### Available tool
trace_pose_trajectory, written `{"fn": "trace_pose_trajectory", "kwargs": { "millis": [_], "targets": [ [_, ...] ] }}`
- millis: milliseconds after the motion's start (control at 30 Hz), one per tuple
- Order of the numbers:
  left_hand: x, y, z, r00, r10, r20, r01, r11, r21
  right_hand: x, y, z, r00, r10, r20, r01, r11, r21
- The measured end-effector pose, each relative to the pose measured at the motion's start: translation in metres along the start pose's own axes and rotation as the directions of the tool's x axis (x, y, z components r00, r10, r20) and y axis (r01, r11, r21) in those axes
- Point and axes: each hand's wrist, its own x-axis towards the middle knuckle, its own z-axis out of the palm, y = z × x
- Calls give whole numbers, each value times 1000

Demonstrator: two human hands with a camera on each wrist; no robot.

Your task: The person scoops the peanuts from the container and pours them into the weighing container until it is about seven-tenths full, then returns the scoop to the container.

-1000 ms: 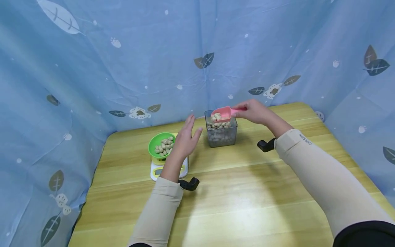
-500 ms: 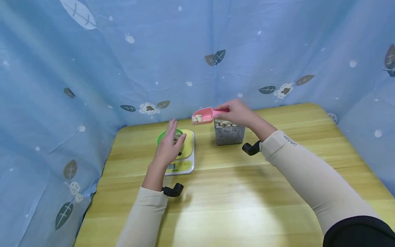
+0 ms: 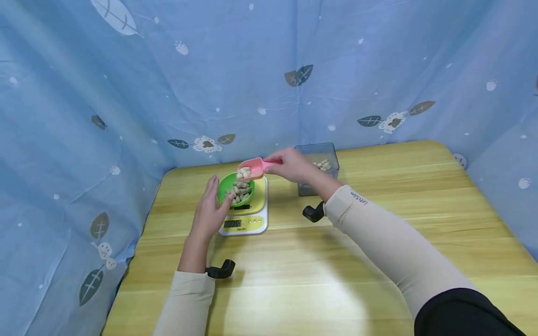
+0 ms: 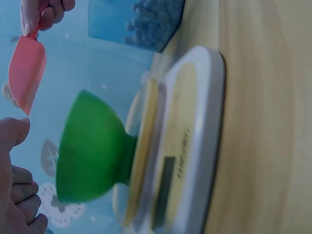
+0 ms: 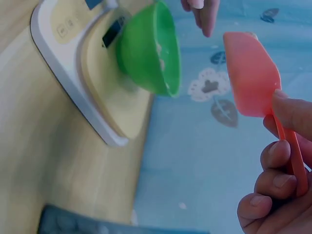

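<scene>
My right hand (image 3: 290, 165) grips the handle of a pink scoop (image 3: 255, 167), which carries a few peanuts in their shells (image 3: 244, 173). The scoop is held above a green bowl (image 5: 146, 51) that has more peanuts in it. Under the bowl is a yellow and white kitchen scale (image 3: 260, 217) with a lit display. To the left of the bowl, my left hand (image 3: 208, 210) is raised with its fingers extended, holding nothing. In the left wrist view, the underside of the pink scoop (image 4: 28, 68) shows near the left thumb.
A clear grey plastic box (image 3: 307, 189) with peanuts inside stands to the right of the scale, partly hidden by the right hand and forearm. The wooden table (image 3: 286, 280) meets a blue patterned curtain (image 3: 252, 70) at the back.
My right hand has carried the loaded scoop leftward from above the grey box to above the green bowl. The left hand has drawn to the left, uncovering the bowl and scale.
</scene>
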Motion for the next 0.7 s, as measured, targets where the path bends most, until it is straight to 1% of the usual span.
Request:
{"fn": "trace_pose_trajectory", "kwargs": {
  "millis": [233,433,600,700],
  "targets": [
    [-1,-16,7,999,-46,21,46,999,1,10,7,27,999,35,-10,-35,999,-25],
    [-1,-23,14,997,-65,29,66,998,-16,15,7,43,999,12,-50,-19,991,-135],
    [-2,-27,16,997,-69,27,69,997,-22,19,6,52,998,-6,-70,-10,974,-228],
    [-2,-28,16,997,-71,24,72,997,-20,20,4,55,997,-34,-74,11,957,-290]
  ]
}}
